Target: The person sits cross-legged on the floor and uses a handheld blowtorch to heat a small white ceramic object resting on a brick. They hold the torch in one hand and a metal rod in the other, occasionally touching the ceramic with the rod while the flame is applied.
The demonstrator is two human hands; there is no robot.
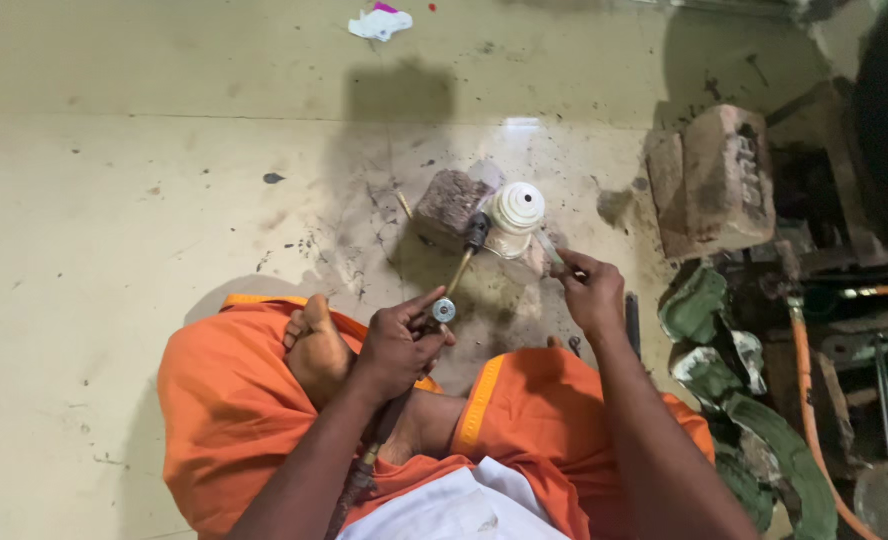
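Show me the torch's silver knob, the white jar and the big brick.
silver knob (444, 310), head view, on its round face.
white jar (517, 208), head view, on its lid.
big brick (716, 180), head view, on its top face.

A slim torch-like tool (454, 280) with a brass tube, dark nozzle and small round silver knob slants up from the left hand (394, 345), its tip beside a white ribbed-cap jar (515, 215), while the right hand (592, 292) pinches a thin metal piece (551, 250)

Both forearms are reaching forward over the crossed legs. The left hand (396, 345) is curling closed, thumb and fingers pinching together. The right hand (592, 295) is clenching too, its wrist bending slightly inward.
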